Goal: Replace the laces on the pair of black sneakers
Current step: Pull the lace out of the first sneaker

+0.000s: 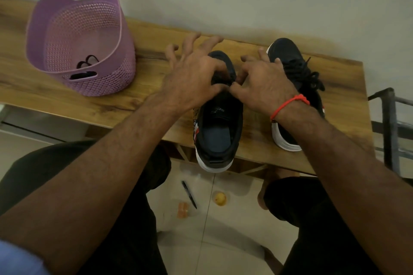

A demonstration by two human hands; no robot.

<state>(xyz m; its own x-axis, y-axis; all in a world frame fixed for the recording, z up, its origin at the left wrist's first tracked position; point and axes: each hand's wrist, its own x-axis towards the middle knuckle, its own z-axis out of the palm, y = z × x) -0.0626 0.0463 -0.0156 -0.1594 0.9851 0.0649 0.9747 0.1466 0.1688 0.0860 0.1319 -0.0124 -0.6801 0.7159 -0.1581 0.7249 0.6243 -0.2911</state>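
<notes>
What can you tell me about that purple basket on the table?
The purple basket looks like plastic, with perforated lattice walls and a cut-out handle slot at each end. It stands upright on the wooden table, left of the sneakers, untouched by either hand. Something dark and looped, probably black laces, lies inside.

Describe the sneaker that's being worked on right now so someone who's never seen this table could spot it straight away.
Start at the wooden table against the wall, with a purple basket on its left end. Right of the basket stand two black sneakers; the sneaker being worked on is the nearer one, its heel overhanging the table's front edge, with both hands at its tongue. The other sneaker has a black lace tied in it.
</notes>
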